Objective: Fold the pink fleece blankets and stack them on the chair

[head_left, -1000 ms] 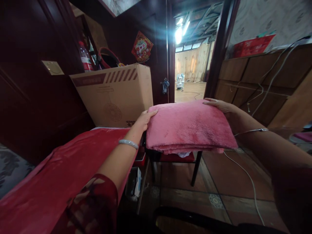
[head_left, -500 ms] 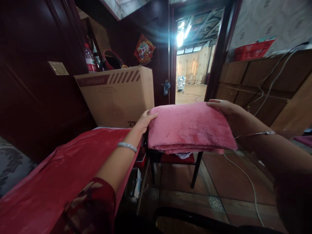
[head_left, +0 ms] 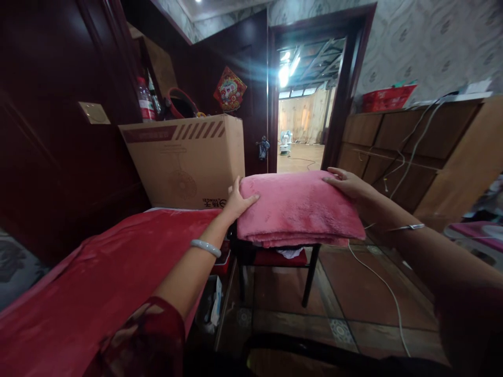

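Observation:
A folded pink plush blanket [head_left: 298,207] lies level over a dark-framed chair [head_left: 281,257] with a red seat. My left hand [head_left: 239,201] grips its left side near the back corner, thumb on top and fingers along the edge. At the far right corner, my right hand [head_left: 343,183] holds the blanket with the thumb over the top; the fingers are partly hidden. Several folded layers show along the near edge. A bit of white cloth [head_left: 291,253] pokes out beneath the blanket.
A red cover [head_left: 129,262] spreads over a surface on the left. Behind it stands a cardboard box [head_left: 188,162] with a bottle [head_left: 145,100] on top. Wooden cabinets [head_left: 412,136] carrying a red basket [head_left: 389,98] line the right. A white cable [head_left: 387,285] crosses the tiled floor.
The view has shifted slightly, and the blanket appears a little further left. My left thumb reaches further over its top; both hands stay on it.

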A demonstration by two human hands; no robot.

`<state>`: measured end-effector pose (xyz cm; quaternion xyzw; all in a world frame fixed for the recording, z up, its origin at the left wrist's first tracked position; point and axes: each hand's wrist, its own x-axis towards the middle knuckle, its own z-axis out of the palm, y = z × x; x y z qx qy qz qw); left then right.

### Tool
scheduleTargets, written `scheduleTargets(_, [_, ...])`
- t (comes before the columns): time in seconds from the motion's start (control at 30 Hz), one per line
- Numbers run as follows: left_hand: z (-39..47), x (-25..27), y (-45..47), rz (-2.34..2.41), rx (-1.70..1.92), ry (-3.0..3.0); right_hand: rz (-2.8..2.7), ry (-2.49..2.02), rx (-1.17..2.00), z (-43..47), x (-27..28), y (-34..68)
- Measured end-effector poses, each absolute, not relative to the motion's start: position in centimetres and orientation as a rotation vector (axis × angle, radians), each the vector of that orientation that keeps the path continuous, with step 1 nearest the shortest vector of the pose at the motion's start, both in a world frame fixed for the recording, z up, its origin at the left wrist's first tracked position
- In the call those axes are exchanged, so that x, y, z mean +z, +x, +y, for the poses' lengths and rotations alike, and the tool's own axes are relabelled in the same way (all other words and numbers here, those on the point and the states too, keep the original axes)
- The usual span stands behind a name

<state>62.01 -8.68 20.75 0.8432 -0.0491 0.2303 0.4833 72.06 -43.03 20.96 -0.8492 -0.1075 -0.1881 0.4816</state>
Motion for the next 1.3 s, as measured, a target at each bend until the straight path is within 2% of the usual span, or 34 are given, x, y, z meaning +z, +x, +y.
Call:
scheduleTargets(0.17, [-9.0,19.6,58.0,-0.539,0.866,2.51,-0.827,-2.28,-0.917,-40.7,21.2,66.4])
scheduleTargets(0.37, [-9.0,15.5,51.8,-1.214,0.827,2.825,-1.536,-2.399,-0.85,-34.4,16.8,59.2])
scheduleTargets(0.5, [-6.9,13.5,47.9,-1.261,0.882,2.856,-1.625,-2.352,-0.902,-31.5,15.3,57.5])
scheduleTargets(0.6, [-3.5,11.9,44.4,-0.955,0.832,2.921,-1.682,-2.236,-0.835,-29.5,14.8,56.6])
scheduleTargets(0.7, [1.4,9.3,39.5,-0.399,0.684,3.018,-1.764,-2.068,-0.732,-26.6,13.3,55.1])
scheduleTargets(0.83, [8.1,5.3,29.8,0.484,0.44,2.965,-1.874,-1.856,-0.508,-20.6,9.1,52.4])
scheduleTargets(0.97, [11.6,3.0,18.7,1.14,0.279,2.804,-1.971,-1.698,-0.244,-12.4,4.5,49.3])
scheduleTargets(1.13, [11.4,2.4,8.9,1.582,0.142,2.679,-2.11,-1.643,0.003,-1.5,1.1,44.7])
scheduleTargets(1.3, [10.3,1.3,5.9,1.674,0.218,2.637,-2.111,-1.787,0.055,5.0,-1.0,40.9])
